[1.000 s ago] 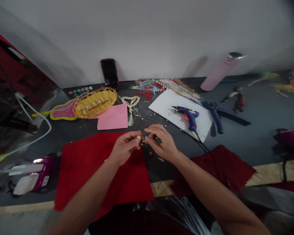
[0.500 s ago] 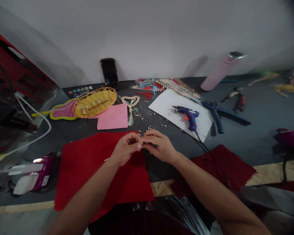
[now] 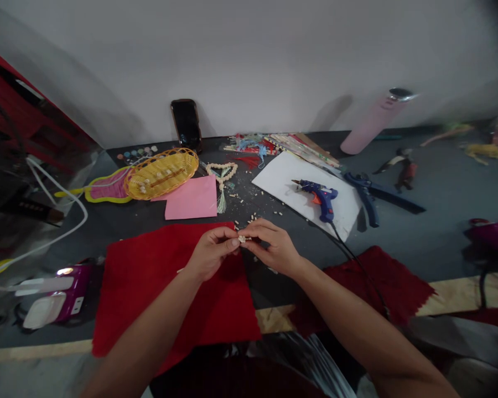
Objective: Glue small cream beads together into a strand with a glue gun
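Note:
Above the edge of a red cloth (image 3: 216,309), my two hands meet around a small cream-coloured piece (image 3: 242,239) that looks built of tiny pale bits. My left hand (image 3: 214,251) pinches it between thumb and fingers from the left. From the other side, the fingertips of my right hand (image 3: 274,243) close on it too. Its exact kind is too small to make out. Small pale cut pieces (image 3: 253,216) lie scattered on the dark table just beyond my fingers. A heart-shaped beaded ornament (image 3: 221,172) with a pale tassel rests farther back.
A blue glue gun (image 3: 321,199) lies on white paper (image 3: 274,174), its cord running toward me on the right. Blue pliers (image 3: 369,193) are beside it. A yellow woven basket (image 3: 161,174) overlaps pink paper (image 3: 191,199). A phone (image 3: 186,124) and pink bottle (image 3: 371,124) stand behind.
The small cream piece shows more plainly between my fingertips, as my fingers have shifted slightly on it. Everything on the table stays where it was.

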The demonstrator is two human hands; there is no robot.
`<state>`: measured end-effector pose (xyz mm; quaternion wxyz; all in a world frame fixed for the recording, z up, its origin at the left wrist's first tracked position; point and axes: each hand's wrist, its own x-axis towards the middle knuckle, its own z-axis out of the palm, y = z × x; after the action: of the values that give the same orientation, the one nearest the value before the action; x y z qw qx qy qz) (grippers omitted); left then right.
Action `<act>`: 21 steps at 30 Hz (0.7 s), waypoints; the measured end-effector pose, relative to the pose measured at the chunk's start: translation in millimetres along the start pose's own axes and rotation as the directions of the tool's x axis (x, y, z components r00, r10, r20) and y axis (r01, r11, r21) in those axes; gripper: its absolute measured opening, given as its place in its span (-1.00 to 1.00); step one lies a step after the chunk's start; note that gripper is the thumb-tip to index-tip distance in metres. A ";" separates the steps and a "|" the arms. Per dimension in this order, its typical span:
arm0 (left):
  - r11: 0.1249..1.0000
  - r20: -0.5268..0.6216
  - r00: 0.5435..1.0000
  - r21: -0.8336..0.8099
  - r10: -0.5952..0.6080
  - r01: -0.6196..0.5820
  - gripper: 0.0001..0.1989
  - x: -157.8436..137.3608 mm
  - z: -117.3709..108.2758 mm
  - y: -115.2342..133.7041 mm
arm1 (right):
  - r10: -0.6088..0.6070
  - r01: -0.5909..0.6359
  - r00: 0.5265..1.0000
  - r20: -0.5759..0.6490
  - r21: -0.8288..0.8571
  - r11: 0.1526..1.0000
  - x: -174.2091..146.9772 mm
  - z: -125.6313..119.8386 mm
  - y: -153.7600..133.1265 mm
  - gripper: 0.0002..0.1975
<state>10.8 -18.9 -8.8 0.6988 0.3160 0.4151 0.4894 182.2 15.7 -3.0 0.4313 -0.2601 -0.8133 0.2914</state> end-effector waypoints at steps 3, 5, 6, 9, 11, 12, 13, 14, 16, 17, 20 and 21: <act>0.999 -0.026 1.000 0.041 0.018 -0.017 -0.83 -0.7 2.1 1.8 | 0.001 -0.002 1.000 -0.013 -0.008 1.000 0.1 0.0 -0.3 -0.80; 0.997 -0.037 0.999 0.072 0.031 -0.028 -0.81 -1.1 3.3 2.8 | -0.001 0.001 1.000 -0.019 -0.019 1.000 -0.1 -0.1 -0.1 -0.79; 0.996 -0.038 0.999 0.083 0.035 -0.032 -0.81 -1.3 3.6 3.1 | -0.005 0.004 1.000 -0.021 -0.025 1.000 -0.2 -0.1 0.1 -0.79; 0.995 -0.030 0.999 0.096 0.043 -0.040 -0.82 -1.2 3.5 3.1 | -0.012 0.012 1.000 -0.012 -0.039 0.999 -0.5 0.0 1.1 -0.79; 0.995 -0.022 0.999 0.095 0.044 -0.042 -0.83 -1.0 2.9 2.6 | -0.011 0.011 1.000 -0.008 -0.041 0.999 -0.8 0.1 1.6 -0.79; 0.995 -0.019 0.999 0.095 0.044 -0.042 -0.83 -0.9 2.6 2.3 | -0.008 0.008 1.000 -0.005 -0.040 0.999 -1.0 0.1 1.8 -0.79; 0.995 -0.017 0.999 0.096 0.043 -0.041 -0.83 -0.8 2.4 2.2 | -0.006 0.006 1.000 -0.002 -0.039 0.999 -1.2 0.0 1.9 -0.78; 0.994 -0.016 0.999 0.099 0.042 -0.040 -0.84 -0.8 2.4 2.2 | -0.004 0.004 1.000 0.002 -0.037 0.999 -1.4 -0.2 1.9 -0.77; 0.993 -0.007 0.999 0.111 0.042 -0.041 -0.85 -0.9 2.9 2.6 | -0.007 0.007 1.000 0.011 -0.032 0.999 -1.8 -0.7 1.7 -0.75; 0.992 0.001 0.999 0.118 0.040 -0.039 -0.85 -1.0 3.3 3.0 | -0.012 0.012 1.000 0.014 -0.030 0.999 -1.8 -0.9 1.6 -0.74; 0.992 0.012 1.000 0.124 0.027 -0.028 -0.83 -1.1 4.7 4.1 | -0.028 0.029 0.999 0.021 -0.023 0.999 -1.7 -0.9 1.4 -0.72; 0.992 0.010 1.000 0.122 0.023 -0.024 -0.82 -1.2 5.0 4.4 | -0.031 0.031 0.999 0.021 -0.024 0.999 -1.7 -0.6 1.6 -0.72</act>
<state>13.2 -18.8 -2.5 0.6741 0.3654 0.4374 0.4698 183.8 15.8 -4.7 0.4242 -0.2497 -0.8252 0.2772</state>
